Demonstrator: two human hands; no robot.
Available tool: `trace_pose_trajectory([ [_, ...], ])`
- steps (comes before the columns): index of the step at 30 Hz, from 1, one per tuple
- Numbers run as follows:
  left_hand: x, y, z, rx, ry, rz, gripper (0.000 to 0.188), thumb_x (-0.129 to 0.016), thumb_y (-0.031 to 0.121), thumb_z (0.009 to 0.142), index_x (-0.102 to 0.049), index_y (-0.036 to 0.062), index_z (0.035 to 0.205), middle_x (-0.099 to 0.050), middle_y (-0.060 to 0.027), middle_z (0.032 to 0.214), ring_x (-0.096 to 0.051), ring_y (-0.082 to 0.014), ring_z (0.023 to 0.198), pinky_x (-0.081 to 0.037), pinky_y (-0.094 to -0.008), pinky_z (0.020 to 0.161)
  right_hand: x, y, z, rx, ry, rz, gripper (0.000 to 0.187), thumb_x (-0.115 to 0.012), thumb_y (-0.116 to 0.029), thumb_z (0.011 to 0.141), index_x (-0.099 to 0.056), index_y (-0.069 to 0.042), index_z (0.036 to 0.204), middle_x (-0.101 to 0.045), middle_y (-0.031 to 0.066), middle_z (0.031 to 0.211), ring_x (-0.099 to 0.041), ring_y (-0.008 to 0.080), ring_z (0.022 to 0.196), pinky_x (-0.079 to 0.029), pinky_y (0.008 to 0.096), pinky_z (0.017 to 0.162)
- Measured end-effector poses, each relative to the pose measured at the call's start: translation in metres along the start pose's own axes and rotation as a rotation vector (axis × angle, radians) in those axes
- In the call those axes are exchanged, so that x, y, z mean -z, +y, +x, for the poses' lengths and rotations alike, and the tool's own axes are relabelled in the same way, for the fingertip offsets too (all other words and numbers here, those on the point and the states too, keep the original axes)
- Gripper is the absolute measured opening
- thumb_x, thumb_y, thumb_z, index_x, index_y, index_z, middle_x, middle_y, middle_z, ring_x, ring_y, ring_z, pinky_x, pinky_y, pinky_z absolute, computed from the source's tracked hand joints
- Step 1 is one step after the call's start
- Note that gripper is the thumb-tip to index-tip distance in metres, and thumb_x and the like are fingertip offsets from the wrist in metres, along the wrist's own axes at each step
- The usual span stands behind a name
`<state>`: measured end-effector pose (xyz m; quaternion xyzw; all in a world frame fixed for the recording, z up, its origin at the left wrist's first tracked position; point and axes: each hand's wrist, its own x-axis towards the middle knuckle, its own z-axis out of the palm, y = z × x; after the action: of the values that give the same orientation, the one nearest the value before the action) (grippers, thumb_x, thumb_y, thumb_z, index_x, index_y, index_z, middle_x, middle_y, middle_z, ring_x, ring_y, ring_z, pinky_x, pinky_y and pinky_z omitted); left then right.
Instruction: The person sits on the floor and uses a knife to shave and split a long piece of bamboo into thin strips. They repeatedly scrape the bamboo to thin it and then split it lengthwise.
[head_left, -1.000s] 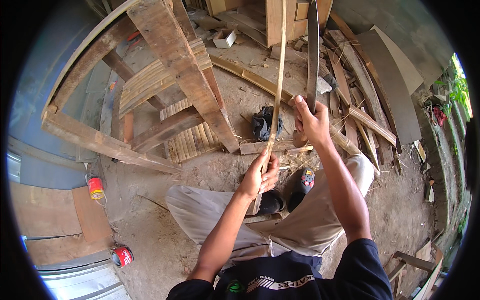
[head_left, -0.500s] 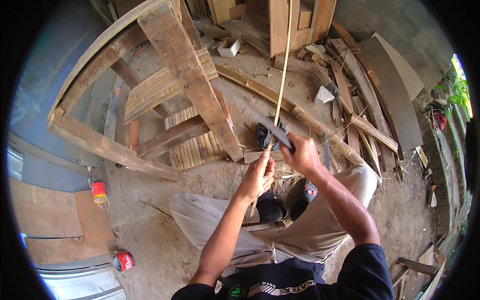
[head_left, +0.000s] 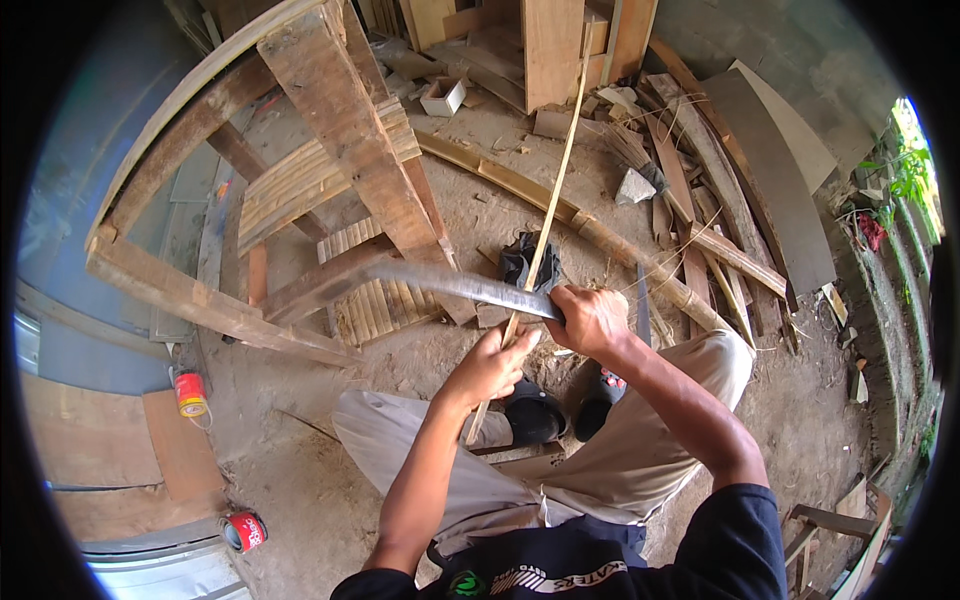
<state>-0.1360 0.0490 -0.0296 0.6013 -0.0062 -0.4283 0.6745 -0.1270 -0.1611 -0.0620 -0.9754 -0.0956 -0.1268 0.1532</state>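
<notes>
My left hand (head_left: 487, 368) is closed round a long, thin bamboo strip (head_left: 556, 195), which slants up and away from between my knees. In my right hand (head_left: 592, 318) is a machete (head_left: 470, 287), gripped by its handle, which my fingers hide. Its long blade points left and crosses the strip just above my left hand; the far end is blurred. A black plastic bag (head_left: 517, 262) lies on the ground beyond the blade. Close to my right knee stands a grey, blade-like piece (head_left: 643, 308).
A wooden frame (head_left: 340, 130) with bamboo slats (head_left: 375, 308) stands at left, behind the machete tip. A bamboo pole (head_left: 665, 283) runs diagonally across the ground. Boards and scrap wood (head_left: 690, 130) are piled at right. Two red cans (head_left: 190, 393) (head_left: 243, 531) and a white box (head_left: 443, 97) lie about.
The machete has swung from pointing up-left to lying nearly level across the strip. My left hand has shifted slightly left and down, and the strip leans more to the right.
</notes>
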Motion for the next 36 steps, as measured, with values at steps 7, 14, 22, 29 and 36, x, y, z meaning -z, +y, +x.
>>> trace_pose_trajectory([
  [7, 0.005, 0.001, 0.003, 0.02, -0.039, -0.148, 0.011, -0.047, 0.021, 0.102, -0.049, 0.0099, 0.103, -0.032, 0.0078, 0.061, -0.026, -0.002, 0.043, -0.022, -0.0206, 0.035, 0.001, -0.012, 0.003, 0.002, -0.132, 0.006, 0.018, -0.067, -0.033, 0.079, -0.064, -0.016, 0.085, -0.064, 0.0015, 0.068, -0.064, 0.024, 0.054, -0.049, 0.0401, 0.046],
  [14, 0.004, -0.005, -0.014, 0.091, -0.177, -0.129, 0.012, -0.048, 0.019, 0.1, -0.05, 0.0074, 0.102, -0.034, 0.0075, 0.064, -0.027, -0.0013, 0.044, -0.024, -0.0192, 0.035, 0.02, 0.003, 0.014, -0.032, 0.058, -0.023, 0.015, -0.062, -0.026, 0.084, -0.062, -0.012, 0.08, -0.063, 0.0059, 0.065, -0.064, 0.0248, 0.054, -0.052, 0.0437, 0.048],
  [22, 0.002, -0.007, -0.015, 0.062, -0.179, -0.102, 0.01, -0.045, 0.017, 0.1, -0.05, 0.0088, 0.102, -0.033, 0.0069, 0.062, -0.027, -0.0025, 0.042, -0.022, -0.0219, 0.034, 0.025, 0.02, -0.002, -0.069, -0.033, -0.045, 0.013, -0.059, -0.022, 0.087, -0.062, -0.011, 0.081, -0.062, 0.0075, 0.059, -0.064, 0.0246, 0.051, -0.053, 0.0403, 0.047],
  [29, 0.001, -0.009, -0.019, 0.038, -0.197, -0.06, 0.014, -0.046, 0.021, 0.102, -0.05, 0.008, 0.103, -0.031, 0.0084, 0.063, -0.027, -0.0007, 0.044, -0.024, -0.019, 0.035, 0.047, 0.019, -0.002, -0.101, -0.011, -0.047, 0.011, -0.061, -0.022, 0.082, -0.064, -0.011, 0.082, -0.065, 0.0098, 0.066, -0.066, 0.0275, 0.058, -0.053, 0.0432, 0.052],
  [36, -0.005, -0.01, -0.018, 0.09, -0.128, -0.047, 0.013, -0.046, 0.021, 0.102, -0.051, 0.0091, 0.102, -0.03, 0.0089, 0.062, -0.026, -0.0007, 0.043, -0.022, -0.0193, 0.035, 0.037, 0.022, -0.025, -0.287, -0.003, -0.053, 0.016, -0.064, -0.031, 0.08, -0.065, -0.015, 0.086, -0.068, 0.009, 0.073, -0.069, 0.0323, 0.071, -0.054, 0.0491, 0.058],
])
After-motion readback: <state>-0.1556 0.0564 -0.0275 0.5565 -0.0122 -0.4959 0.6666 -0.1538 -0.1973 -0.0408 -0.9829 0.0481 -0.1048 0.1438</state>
